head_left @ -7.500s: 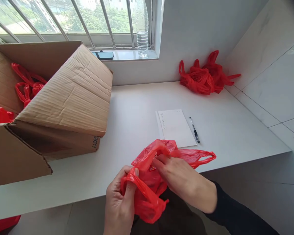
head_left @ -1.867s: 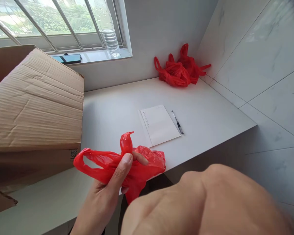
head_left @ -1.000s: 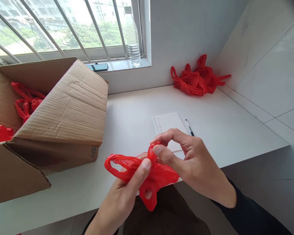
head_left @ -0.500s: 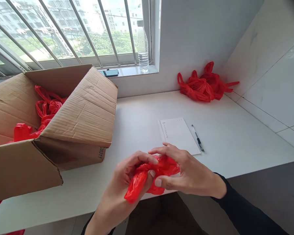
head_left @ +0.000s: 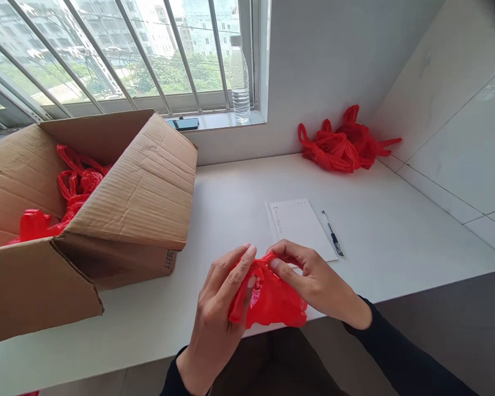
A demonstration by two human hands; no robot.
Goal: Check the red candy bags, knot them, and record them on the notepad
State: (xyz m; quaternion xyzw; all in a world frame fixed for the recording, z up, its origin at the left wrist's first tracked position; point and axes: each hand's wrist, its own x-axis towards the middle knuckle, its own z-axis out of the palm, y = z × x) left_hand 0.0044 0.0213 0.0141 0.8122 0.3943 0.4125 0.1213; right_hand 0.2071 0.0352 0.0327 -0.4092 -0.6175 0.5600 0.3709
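Observation:
A crumpled red plastic bag (head_left: 268, 297) sits between both hands at the front edge of the white counter (head_left: 231, 203). My left hand (head_left: 218, 308) wraps around its left side, fingers pressed against the plastic. My right hand (head_left: 309, 278) pinches the top of the bag with thumb and fingers. A dark sleeve covers each forearm.
An open cardboard box (head_left: 107, 203) on the left holds more red bags (head_left: 74, 184). A pile of red bags (head_left: 346, 143) lies at the back right corner. A sheet of paper (head_left: 301, 228) and a pen (head_left: 333, 240) lie mid-counter. A water bottle (head_left: 240, 77) and a phone (head_left: 184, 123) rest on the windowsill.
The bag has been gathered into a tighter bundle. My left hand turned its back toward me on the bag's left side, and my right hand shifted to pinch the top.

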